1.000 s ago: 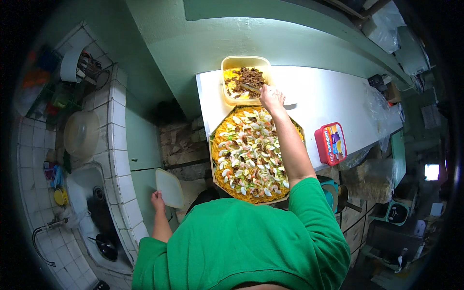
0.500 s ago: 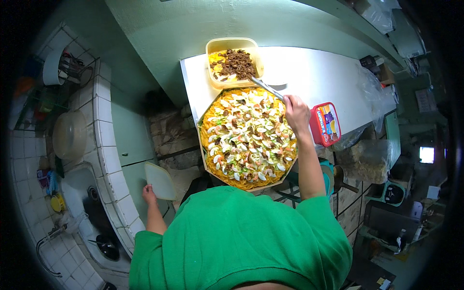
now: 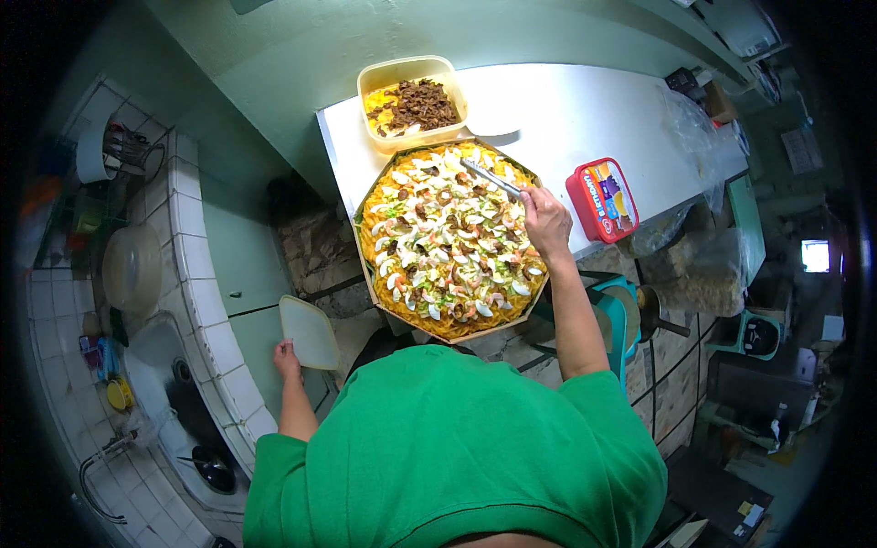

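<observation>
Right hand [image 3: 546,221] fingers pinch a silvery metal utensil [image 3: 494,179], octagonal tan-rimmed noodle tray [image 3: 364,258] to their left; left hand [image 3: 287,360] fingers pinch a pale plastic lid [image 3: 310,332].

1. Tub [image 3: 603,200], red, rectangular: large white lettering on its printed, multicoloured label; smaller print unclear.
2. Sheet [image 3: 802,150], pale, at far right: any marks too small to read.

Kitchen, seemingly domestic. Includes tiled counter [image 3: 206,306], inset sink [image 3: 149,352], faucet [image 3: 111,447], green dish rack [image 3: 91,216] and white utensil holder [image 3: 90,153]; also has white table [image 3: 548,114] bearing octagonal noodle tray [image 3: 364,260] and yellowish food tub [image 3: 416,141].
</observation>
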{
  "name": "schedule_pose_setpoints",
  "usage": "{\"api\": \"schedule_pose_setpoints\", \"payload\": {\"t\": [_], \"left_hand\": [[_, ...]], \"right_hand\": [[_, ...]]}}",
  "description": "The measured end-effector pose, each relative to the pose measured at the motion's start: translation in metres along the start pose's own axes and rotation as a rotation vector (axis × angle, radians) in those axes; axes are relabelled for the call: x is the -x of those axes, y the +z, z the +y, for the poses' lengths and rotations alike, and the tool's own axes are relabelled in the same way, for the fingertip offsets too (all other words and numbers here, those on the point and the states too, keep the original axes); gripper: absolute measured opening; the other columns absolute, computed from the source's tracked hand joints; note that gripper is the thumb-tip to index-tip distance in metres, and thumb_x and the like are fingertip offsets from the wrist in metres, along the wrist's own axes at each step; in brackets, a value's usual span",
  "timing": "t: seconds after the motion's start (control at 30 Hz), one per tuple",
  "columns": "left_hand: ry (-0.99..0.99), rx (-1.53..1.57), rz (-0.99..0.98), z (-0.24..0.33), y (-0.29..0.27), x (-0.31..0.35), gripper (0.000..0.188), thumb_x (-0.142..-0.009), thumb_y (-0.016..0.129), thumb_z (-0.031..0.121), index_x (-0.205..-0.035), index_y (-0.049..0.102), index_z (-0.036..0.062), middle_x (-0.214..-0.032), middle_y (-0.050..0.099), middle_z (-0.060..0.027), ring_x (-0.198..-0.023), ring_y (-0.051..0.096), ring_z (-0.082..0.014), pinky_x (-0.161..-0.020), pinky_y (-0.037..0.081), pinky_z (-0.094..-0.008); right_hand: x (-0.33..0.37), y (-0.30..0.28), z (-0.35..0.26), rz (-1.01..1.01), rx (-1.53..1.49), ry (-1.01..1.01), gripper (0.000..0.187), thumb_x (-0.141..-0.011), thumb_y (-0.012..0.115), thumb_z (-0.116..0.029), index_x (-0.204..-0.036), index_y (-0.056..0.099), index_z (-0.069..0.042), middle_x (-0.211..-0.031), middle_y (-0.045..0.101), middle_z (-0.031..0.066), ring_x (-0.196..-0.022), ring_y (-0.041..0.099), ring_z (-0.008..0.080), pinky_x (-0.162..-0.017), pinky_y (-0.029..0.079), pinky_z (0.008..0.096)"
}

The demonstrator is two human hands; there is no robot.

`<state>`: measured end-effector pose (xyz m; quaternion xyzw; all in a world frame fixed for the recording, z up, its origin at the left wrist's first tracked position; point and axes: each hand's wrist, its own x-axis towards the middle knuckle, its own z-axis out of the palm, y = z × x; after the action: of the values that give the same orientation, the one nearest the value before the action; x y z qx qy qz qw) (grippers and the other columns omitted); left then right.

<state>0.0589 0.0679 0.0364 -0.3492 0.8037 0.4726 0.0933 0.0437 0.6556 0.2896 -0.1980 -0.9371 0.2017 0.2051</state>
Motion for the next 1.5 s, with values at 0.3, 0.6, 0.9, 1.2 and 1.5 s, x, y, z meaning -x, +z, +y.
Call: {"api": "schedule_pose_setpoints", "payload": {"t": [0.3,0.6,0.9,1.2,1.5], "left_hand": [[0.051,0.004,0.086,-0.019,-0.003,-0.004,0.023,-0.093,0.063,0.022,-0.101,0.062,0.0009,-0.095,0.065,-0.0067,-0.089,0.058,-0.0173,-0.082,0.046,-0.0312],[-0.037,-0.062,0.035,-0.026,-0.018,-0.013,0.023,-0.092,0.064,0.021,-0.103,0.063,0.0003,-0.099,0.065,-0.0075,-0.092,0.058,-0.0173,-0.083,0.046,-0.0317],[-0.041,-0.098,0.061,-0.036,-0.029,-0.023,0.026,-0.092,0.064,0.022,-0.105,0.063,-0.0002,-0.099,0.065,-0.0088,-0.09,0.059,-0.0199,-0.084,0.046,-0.033],[-0.005,0.009,0.032,-0.022,-0.011,-0.031,0.028,-0.092,0.063,0.027,-0.105,0.063,0.0021,-0.098,0.065,-0.0084,-0.088,0.057,-0.0192,-0.082,0.046,-0.0331],[0.025,-0.055,0.001,-0.017,0.0,0.002,0.028,-0.091,0.064,0.027,-0.104,0.063,0.0021,-0.099,0.066,-0.0085,-0.091,0.058,-0.0195,-0.082,0.046,-0.0338]], "right_hand": [[-0.087,0.052,-0.061,0.142,-0.275,-0.141,0.024,-0.097,0.052,-0.023,-0.099,0.068,-0.005,-0.091,0.068,0.0168,-0.082,0.067,0.0316,-0.071,0.052,0.0395],[-0.17,0.169,-0.101,-0.224,0.22,-0.108,0.03,-0.095,0.05,-0.031,-0.096,0.066,-0.007,-0.096,0.068,0.0149,-0.088,0.066,0.0366,-0.08,0.051,0.0468],[-0.174,0.158,-0.108,-0.262,0.154,-0.02,0.023,-0.091,0.053,-0.023,-0.091,0.071,-0.009,-0.095,0.069,0.0173,-0.088,0.067,0.0358,-0.078,0.052,0.0463],[-0.109,0.053,-0.066,-0.245,-0.032,-0.031,0.029,-0.097,0.048,-0.032,-0.098,0.068,-0.011,-0.085,0.067,0.0169,-0.076,0.066,0.0321,-0.066,0.049,0.0428],[0.033,-0.02,-0.009,-0.222,-0.149,-0.01,0.021,-0.094,0.054,-0.023,-0.092,0.066,-0.006,-0.082,0.064,0.0149,-0.075,0.063,0.035,-0.064,0.048,0.0412]]}}
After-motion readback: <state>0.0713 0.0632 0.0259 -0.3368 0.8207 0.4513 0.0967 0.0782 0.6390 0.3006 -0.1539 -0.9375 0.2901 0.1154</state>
